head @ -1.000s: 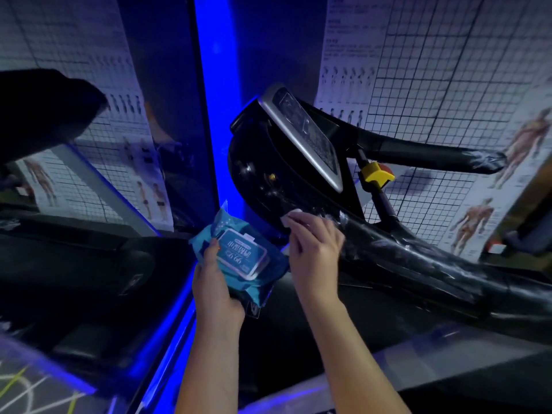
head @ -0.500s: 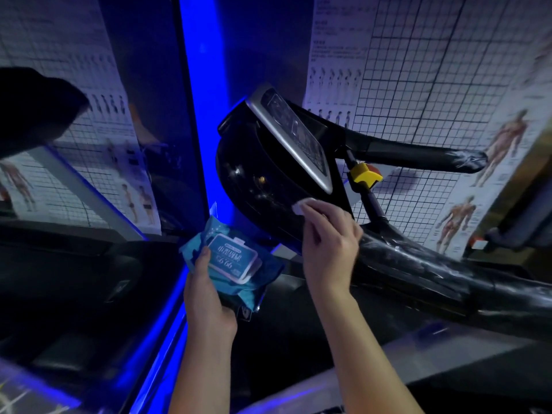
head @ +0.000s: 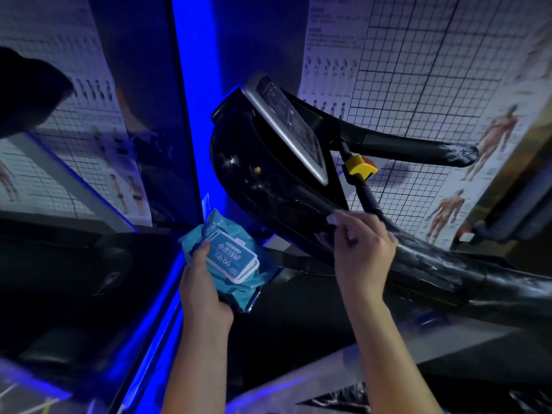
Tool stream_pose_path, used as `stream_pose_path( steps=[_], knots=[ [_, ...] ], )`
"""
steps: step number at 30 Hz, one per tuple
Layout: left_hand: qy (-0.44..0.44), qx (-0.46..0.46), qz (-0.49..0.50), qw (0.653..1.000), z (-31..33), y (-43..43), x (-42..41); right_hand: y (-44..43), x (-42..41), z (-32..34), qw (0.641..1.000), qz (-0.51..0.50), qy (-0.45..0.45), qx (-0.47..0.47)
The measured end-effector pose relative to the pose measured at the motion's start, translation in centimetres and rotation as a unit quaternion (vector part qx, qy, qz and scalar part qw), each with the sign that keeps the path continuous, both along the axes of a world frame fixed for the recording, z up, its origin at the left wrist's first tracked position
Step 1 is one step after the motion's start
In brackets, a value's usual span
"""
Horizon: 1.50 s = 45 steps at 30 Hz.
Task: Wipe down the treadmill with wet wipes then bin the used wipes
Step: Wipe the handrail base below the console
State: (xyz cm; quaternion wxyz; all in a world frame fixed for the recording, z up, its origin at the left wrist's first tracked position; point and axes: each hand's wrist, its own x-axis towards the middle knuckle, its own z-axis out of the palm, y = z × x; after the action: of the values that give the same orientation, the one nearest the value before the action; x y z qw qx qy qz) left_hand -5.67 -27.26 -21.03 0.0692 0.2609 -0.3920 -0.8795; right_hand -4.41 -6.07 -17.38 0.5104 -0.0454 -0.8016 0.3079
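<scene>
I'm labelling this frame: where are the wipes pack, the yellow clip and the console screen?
wipes pack (head: 231,258): head view, on its white-rimmed lid.
yellow clip (head: 360,168): head view, on its top face.
console screen (head: 291,130): head view, middle of dark panel.

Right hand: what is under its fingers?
A white wet wipe, pinched at the treadmill's black console housing. Only one corner shows; the right hand covers the rest.

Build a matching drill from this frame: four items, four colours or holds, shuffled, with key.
Items
1 wipe pack
2 white wipe
3 clip
4 console rim

Colours or holds
A yellow
B silver
C gripped by left hand
D pinched by right hand

Pairs: 1-C, 2-D, 3-A, 4-B
</scene>
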Motion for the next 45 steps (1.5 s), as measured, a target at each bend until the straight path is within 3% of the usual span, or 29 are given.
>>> stream_pose_path(
  steps=[5, 13, 17, 21, 28, 33, 37, 40, 45],
  knots=[
    [-0.018, 0.018, 0.012, 1.0, 0.0, 0.7, 0.0, -1.5, -1.8, 1.3, 0.998, 0.045, 0.004, 0.034],
    [-0.021, 0.025, 0.008, 0.999, -0.9, 2.2, -0.4, 0.3, 1.7, -5.5, 0.998, -0.026, -0.006, 0.061],
    [-0.03, 0.005, 0.014, 0.999, -1.3, 3.2, -0.1, -1.7, 0.6, -3.5, 0.998, 0.017, 0.041, 0.05],
    [-0.034, -0.007, 0.021, 0.999, -0.5, 3.5, 0.5, -3.2, -1.2, -3.3, 0.992, 0.05, 0.01, 0.113],
    [-0.024, -0.014, 0.034, 0.999, -0.2, 4.5, 1.4, 2.4, 2.6, -7.2, 0.996, -0.05, 0.007, 0.072],
    [-0.046, -0.004, 0.039, 0.998, -0.5, 6.1, 2.9, 1.5, 1.8, -4.2, 0.998, 0.01, 0.029, 0.056],
    [-0.055, -0.002, 0.034, 0.998, -1.4, 6.7, 4.0, 0.3, 0.3, -3.5, 0.988, 0.084, -0.036, 0.124],
    [-0.061, -0.003, 0.039, 0.997, -1.4, 7.1, 4.6, 2.4, 1.2, -4.9, 0.984, 0.06, -0.048, 0.161],
    [-0.058, 0.01, 0.04, 0.997, -1.0, 7.7, 5.5, 7.3, 3.6, -6.4, 0.988, 0.023, -0.035, 0.148]
  ],
)
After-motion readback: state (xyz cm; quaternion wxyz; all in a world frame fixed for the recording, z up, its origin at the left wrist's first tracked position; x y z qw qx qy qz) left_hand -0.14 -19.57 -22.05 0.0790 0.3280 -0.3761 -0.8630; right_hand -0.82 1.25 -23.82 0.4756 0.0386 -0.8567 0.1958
